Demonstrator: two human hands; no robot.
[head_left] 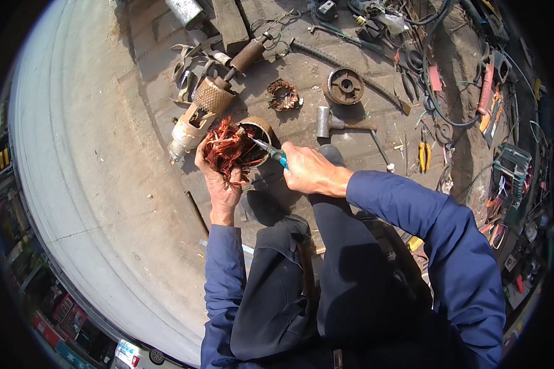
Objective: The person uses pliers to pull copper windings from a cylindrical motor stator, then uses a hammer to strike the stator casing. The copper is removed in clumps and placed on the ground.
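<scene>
My left hand [220,187] is closed around a tangled bundle of reddish copper wire [225,147]. Right beside the bundle, a round metal motor housing [266,127] lies with its opening toward the wire. In my right hand [314,170] is a teal-handled metal tool [273,151], perhaps pliers; the fist covers most of its handle. Its narrow metal tip reaches the copper at the housing's mouth, and I cannot tell whether it grips a strand. A rusty motor part with a knurled drum [212,96] lies just beyond my left hand.
A ring of copper scraps [283,95], a round cast part [343,86] and a hammer [324,122] lie ahead. Farther right are yellow-handled pliers [424,156], a long metal bar [385,92] and heaped tools and cables. A wooden block [231,26] lies at the far side.
</scene>
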